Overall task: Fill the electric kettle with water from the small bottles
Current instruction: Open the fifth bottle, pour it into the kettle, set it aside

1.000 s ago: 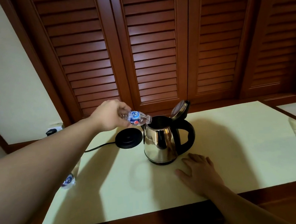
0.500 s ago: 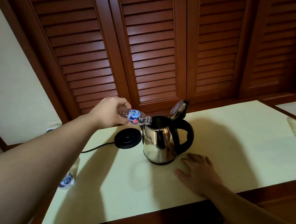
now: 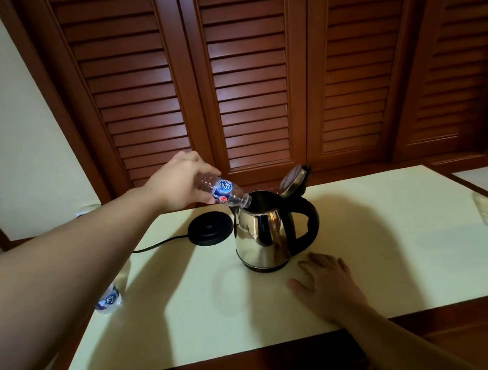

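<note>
Left hand (image 3: pixel 181 182) fingers curl round the bottle (image 3: pixel 222 190), neck slanting down beyond them over the kettle (image 3: pixel 263 230) mouth; right hand (image 3: pixel 328 285) lies spread flat, nearer.

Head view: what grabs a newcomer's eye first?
The left hand holds a small bottle tipped, mouth at the open steel kettle mid-table. The right hand lies flat on the table just in front of it; the black base sits empty behind-left.
</note>
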